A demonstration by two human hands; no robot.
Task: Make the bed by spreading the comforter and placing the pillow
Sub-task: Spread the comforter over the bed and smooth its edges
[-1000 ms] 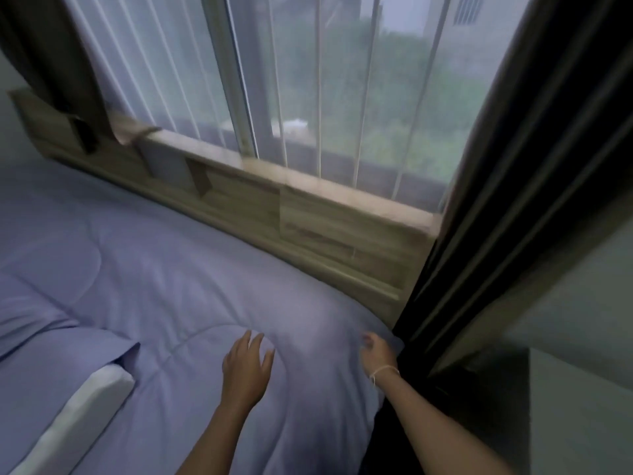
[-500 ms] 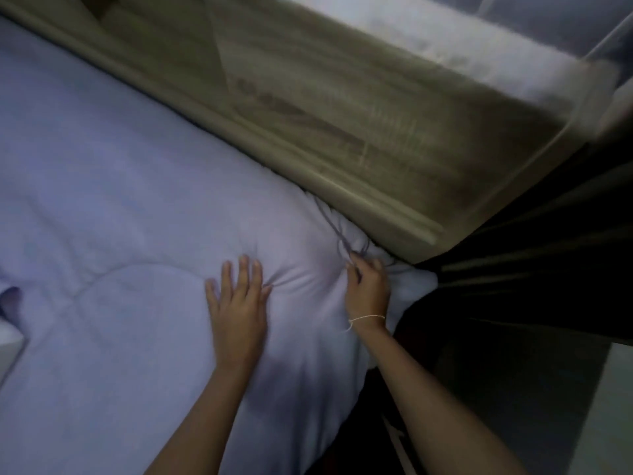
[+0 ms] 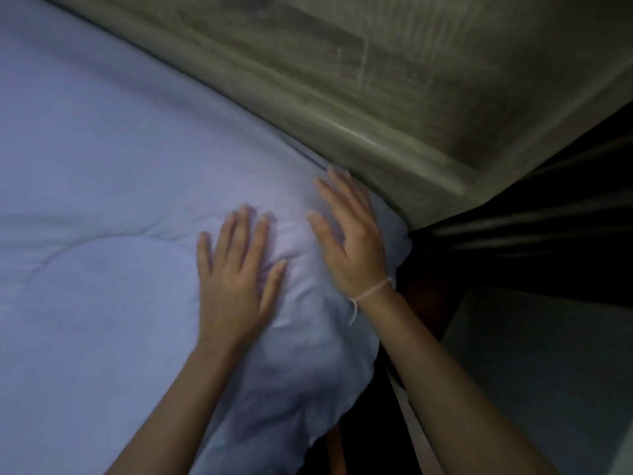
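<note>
Forearms reached up from the bottom edge onto the pale lavender comforter (image 3: pixel 113 173), which covered the bed across the left and centre and bulged over its corner at the right. The left hand (image 3: pixel 236 279) lay flat on it, fingers straight and slightly spread, pressing the padding just beside a curved quilted seam. The right hand (image 3: pixel 352 241) rested near it at the comforter's corner, fingers extended and gripping nothing, with a thin pale string bracelet (image 3: pixel 371 293) around the wrist. The fabric between the two hands showed small wrinkles. Beyond the fingertips, the comforter's edge met a wooden headboard (image 3: pixel 394 80) running diagonally across the top. To the right hung a dark curtain (image 3: pixel 548 214), with a grey surface (image 3: pixel 548 365) below it.
</note>
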